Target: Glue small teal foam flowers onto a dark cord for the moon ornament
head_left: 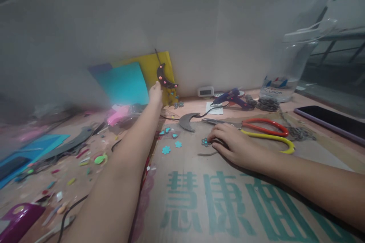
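At the back, my left hand [156, 93] is closed in a pinch on a dark crescent-moon ornament [165, 78] dotted with pink beads. Small grey and teal flower charms [178, 103] dangle below the moon, and a cord rises from its top. On the cardboard [182, 163], my right hand [228, 142] has its fingertips closed at the edge of a small grey flower with a teal centre [205, 142]. A grey strip [207, 154] runs under that hand. Between the hands lie a plain grey crescent [186, 122] and teal flower cutouts [166, 150].
Scissors with red and yellow handles [265, 127] lie just behind my right hand. A purple glue gun [232, 98], grey yarn [268, 104], a clear plastic jug [279, 72] and a phone [332, 121] stand or lie farther right. Colourful scraps [99, 158] litter the left side.
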The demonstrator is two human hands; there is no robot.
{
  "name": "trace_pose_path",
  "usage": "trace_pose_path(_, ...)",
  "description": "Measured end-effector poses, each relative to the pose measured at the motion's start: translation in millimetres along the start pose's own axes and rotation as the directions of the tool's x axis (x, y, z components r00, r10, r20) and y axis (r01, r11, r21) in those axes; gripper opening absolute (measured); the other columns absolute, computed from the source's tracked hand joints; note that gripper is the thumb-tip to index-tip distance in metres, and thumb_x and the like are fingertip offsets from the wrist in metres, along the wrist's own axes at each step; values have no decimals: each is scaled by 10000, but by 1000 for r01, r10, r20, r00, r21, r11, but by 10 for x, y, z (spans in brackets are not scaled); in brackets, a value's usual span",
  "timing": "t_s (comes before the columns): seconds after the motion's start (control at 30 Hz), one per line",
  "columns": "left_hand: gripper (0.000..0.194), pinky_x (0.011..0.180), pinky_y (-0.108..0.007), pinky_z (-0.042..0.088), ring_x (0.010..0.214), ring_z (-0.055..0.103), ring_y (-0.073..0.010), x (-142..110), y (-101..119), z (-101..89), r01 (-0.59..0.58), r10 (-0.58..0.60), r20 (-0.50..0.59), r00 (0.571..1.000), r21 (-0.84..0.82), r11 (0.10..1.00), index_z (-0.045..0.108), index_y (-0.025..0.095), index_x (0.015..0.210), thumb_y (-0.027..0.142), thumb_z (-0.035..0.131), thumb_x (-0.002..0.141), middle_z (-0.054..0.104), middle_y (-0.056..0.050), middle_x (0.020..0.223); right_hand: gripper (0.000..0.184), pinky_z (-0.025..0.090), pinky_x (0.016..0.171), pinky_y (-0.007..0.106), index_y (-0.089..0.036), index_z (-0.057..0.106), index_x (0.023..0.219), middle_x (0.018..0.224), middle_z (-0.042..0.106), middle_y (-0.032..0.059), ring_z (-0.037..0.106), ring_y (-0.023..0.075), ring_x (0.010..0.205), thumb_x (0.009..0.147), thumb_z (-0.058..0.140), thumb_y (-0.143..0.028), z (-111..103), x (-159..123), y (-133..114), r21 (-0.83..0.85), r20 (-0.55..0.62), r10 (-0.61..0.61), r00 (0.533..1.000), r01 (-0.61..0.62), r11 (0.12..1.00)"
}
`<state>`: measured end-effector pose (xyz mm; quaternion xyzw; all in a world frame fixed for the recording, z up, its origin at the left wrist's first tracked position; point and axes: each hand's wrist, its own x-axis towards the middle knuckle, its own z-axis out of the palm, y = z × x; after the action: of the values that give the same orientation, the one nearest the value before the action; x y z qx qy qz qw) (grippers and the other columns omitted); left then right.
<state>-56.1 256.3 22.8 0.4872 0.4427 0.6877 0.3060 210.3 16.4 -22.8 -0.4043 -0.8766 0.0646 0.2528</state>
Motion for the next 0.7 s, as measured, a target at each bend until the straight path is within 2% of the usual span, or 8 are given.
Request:
trace_pose_path(0.1,420,614,-284,363,728,574,-181,11,119,6,3,-2,-124,992,11,1000,487,209,715,590,480,892,563,-29,689,160,449,882,419,-211,618,1000,1035,606,83,548,236,985,935,471,-218,1,0,-5,1,-5,2,1000,-2,1000)
trace_pose_path(0.17,401,631,-282,373,731,566,-175,24,281,29,-19,21,-157,987,19,1000,473,213,704,566,478,895,549,-20,684,157,452,876,418,-208,621,995,1033,611,85,551,238,980,931,478,-216,5,2,-6,5,-5,4,1000,-4,1000)
trace_pose_path(0.23,372,640,-279,389,710,562,-166,8,482,55,-34,38,-133,990,31,999,485,210,705,531,488,892,553,-18,686,156,450,890,420,-205,627,994,1035,619,88,552,243,997,926,486,-213,9,10,-4,11,-12,-2,1000,2,1000)
trace_pose_path(0.33,322,590,-275,390,600,541,-149,-174,752,58,-28,27,15,1000,77,997,531,195,706,474,536,869,564,-21,657,156,454,890,412,-195,632,988,1018,647,90,569,244,992,935,492,-242,2,30,-12,33,-24,17,1000,-16,999)
trace_pose_path(0.43,312,533,-273,358,505,495,-140,-634,894,-8,-51,9,228,974,180,982,584,182,659,431,582,848,557,-20,573,211,472,847,386,-180,629,1010,1002,682,96,609,237,947,961,464,-302,-54,51,-61,55,-14,113,993,-112,992)
trace_pose_path(0.53,272,534,-287,343,515,506,-164,-1282,948,-122,-144,5,430,903,292,946,616,188,562,358,708,753,576,-19,527,271,475,852,380,-168,615,1105,1086,693,118,636,253,996,967,453,-335,-187,58,-158,28,39,188,981,-189,982)
trace_pose_path(0.63,253,556,-301,334,563,528,-186,-1881,992,-237,-265,29,560,828,346,900,603,215,544,331,724,733,589,-3,551,327,477,855,380,-176,577,1216,1152,691,126,651,262,1018,961,460,-344,-355,53,-253,-8,151,191,970,-192,981)
trace_pose_path(0.7,232,584,-323,354,616,551,-203,-2155,1008,-295,-498,68,677,733,465,732,620,234,653,333,571,857,640,-18,655,345,482,845,366,-190,563,1253,1178,689,122,660,252,1012,965,449,-341,-436,51,-275,-7,198,181,963,-183,983)
